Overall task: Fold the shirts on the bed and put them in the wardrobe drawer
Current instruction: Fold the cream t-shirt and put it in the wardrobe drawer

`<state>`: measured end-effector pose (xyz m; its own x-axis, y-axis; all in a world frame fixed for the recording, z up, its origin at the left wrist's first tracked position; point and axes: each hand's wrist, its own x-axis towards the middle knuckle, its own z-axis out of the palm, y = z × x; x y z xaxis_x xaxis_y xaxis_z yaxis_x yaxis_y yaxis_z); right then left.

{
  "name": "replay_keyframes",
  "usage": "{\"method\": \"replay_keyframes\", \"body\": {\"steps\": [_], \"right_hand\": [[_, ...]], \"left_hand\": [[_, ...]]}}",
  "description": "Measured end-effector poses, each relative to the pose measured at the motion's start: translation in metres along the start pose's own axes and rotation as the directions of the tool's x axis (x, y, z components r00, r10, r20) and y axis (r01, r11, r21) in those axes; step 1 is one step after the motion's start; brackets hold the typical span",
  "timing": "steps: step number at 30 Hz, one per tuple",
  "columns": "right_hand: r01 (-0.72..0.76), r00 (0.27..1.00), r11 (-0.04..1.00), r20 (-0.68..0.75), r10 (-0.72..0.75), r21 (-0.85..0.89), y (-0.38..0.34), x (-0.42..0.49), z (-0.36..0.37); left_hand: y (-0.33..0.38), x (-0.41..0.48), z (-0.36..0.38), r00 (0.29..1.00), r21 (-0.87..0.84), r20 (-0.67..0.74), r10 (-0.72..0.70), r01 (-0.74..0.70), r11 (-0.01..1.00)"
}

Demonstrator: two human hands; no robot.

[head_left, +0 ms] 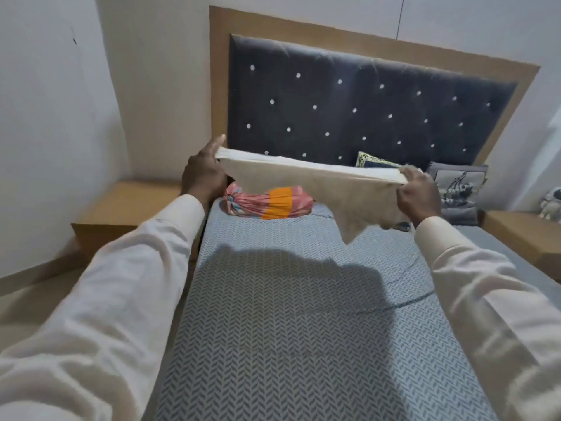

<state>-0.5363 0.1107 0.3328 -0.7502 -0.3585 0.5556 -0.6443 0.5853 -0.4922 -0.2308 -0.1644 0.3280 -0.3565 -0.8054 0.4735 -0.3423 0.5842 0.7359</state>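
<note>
Cream shirt (334,183) pinched taut by left hand (203,174) and right hand (419,192) — pink bundle (267,203) behind.

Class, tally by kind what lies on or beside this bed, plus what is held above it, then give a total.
Shirt: 1
Bolster: 1
Cushions: 2
Nightstands: 2
Toy: 1
Total: 7

Patterned cushion (369,159) partly behind shirt (303,177)

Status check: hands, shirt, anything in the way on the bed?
Left hand, right hand: each grips one end of cream shirt. Shirt held stretched above bed. Pink-orange bundle beyond it, by headboard.
</note>
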Motion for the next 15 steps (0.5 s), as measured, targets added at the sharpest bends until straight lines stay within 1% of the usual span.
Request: {"method": "replay_keyframes", "body": {"steps": [1, 2, 4, 6, 7, 9, 12, 13, 15], "right_hand": [[0.030, 1.000, 0.995, 0.011, -0.030, -0.092, 0.009, -0.011, 0.004], [0.058, 0.998, 0.981, 0.035, -0.052, -0.187, 0.017, -0.022, 0.008], [0.100, 0.984, 0.937, 0.172, -0.044, -0.334, 0.039, -0.048, 0.023], [0.125, 0.947, 0.928, 0.321, -0.006, -0.352, 0.064, -0.076, 0.043], [0.127, 0.925, 0.932, 0.379, 0.012, -0.339, 0.077, -0.090, 0.053], [0.120, 0.883, 0.937, 0.468, 0.050, -0.327, 0.102, -0.119, 0.070], [0.151, 0.818, 0.922, 0.569, 0.086, -0.358, 0.132, -0.167, 0.087], [0.171, 0.802, 0.913, 0.591, 0.090, -0.370, 0.141, -0.183, 0.091], [0.198, 0.779, 0.898, 0.619, 0.100, -0.394, 0.158, -0.214, 0.096]], "left_hand": [[-0.010, -0.013, 0.003, 0.999, 0.149, 0.013, 0.031, -0.033, 0.988], [-0.019, -0.024, 0.007, 0.998, 0.255, 0.054, 0.034, -0.047, 0.966], [-0.049, -0.053, 0.019, 0.976, 0.431, 0.210, -0.049, -0.047, 0.901], [-0.083, -0.085, 0.031, 0.913, 0.580, 0.380, -0.150, -0.109, 0.807], [-0.101, -0.100, 0.039, 0.877, 0.631, 0.437, -0.201, -0.140, 0.763], [-0.125, -0.134, 0.052, 0.824, 0.694, 0.501, -0.264, -0.201, 0.691], [-0.143, -0.188, 0.065, 0.781, 0.709, 0.577, -0.240, -0.332, 0.623], [-0.153, -0.204, 0.067, 0.764, 0.694, 0.607, -0.219, -0.375, 0.615], [-0.171, -0.233, 0.068, 0.715, 0.642, 0.666, -0.213, -0.404, 0.651]]}}
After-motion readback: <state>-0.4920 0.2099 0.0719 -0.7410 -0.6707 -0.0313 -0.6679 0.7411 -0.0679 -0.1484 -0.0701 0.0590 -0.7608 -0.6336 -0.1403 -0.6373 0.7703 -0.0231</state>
